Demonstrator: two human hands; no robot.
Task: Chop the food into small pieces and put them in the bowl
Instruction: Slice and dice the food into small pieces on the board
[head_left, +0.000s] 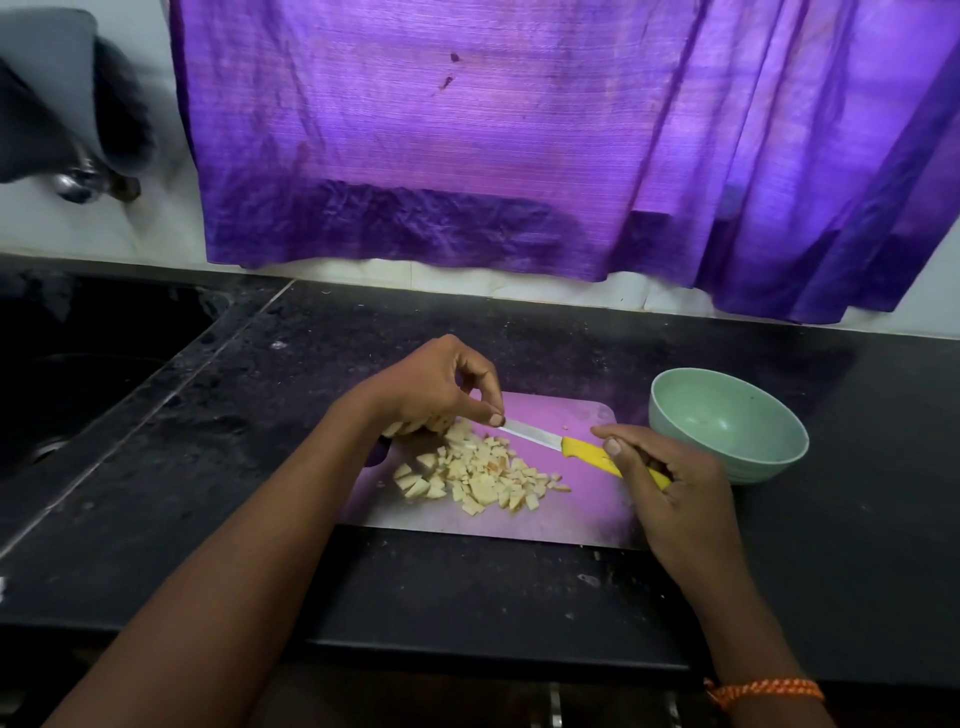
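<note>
Your chopped food (483, 475), pale matte cubes and wedges, lies heaped on the left half of the cutting board (571, 519), a flat, smooth sheet with rounded corners near the desk's (467, 597) front edge. The board's right half and front strip are bare. Your left hand (431, 387) curls over an uncut chunk at the board's far left, thumb and forefinger pinching the tip of the knife (571, 444). Your right hand (670, 488) grips its yellow plastic handle; the thin steel blade slants above the pile. The bowl (727, 423), round, smooth, pale green, stands just beside the board's far right corner. The desk is dark speckled stone, with open room right of the bowl.
</note>
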